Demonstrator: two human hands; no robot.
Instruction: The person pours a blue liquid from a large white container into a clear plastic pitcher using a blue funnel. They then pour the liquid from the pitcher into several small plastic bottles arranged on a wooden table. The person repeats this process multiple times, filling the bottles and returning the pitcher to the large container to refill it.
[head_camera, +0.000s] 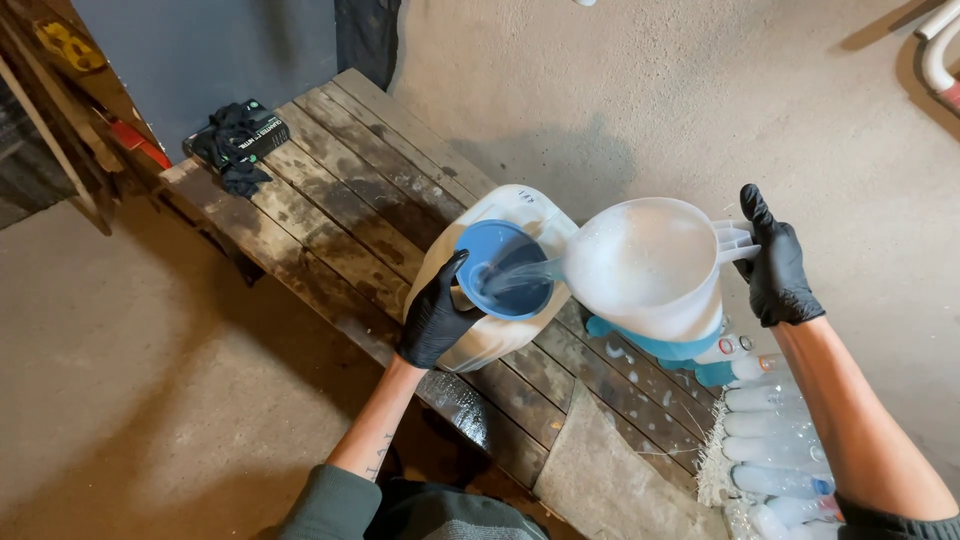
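My left hand (437, 318), in a black glove, grips the rim of a blue funnel (503, 268) that sits in the top of a white plastic canister (480, 335). My right hand (776, 270), also gloved in black, holds the handle of a translucent white jug (655, 262). The jug is tilted to the left and a clear liquid streams from its spout into the funnel. The canister stands on a dark, stained wooden pallet (340, 200).
A box of black gloves (238, 140) lies at the pallet's far corner. Several clear plastic bottles (775, 450) lie in a row at the lower right. A blue object (660, 350) sits under the jug. Concrete floor surrounds the pallet.
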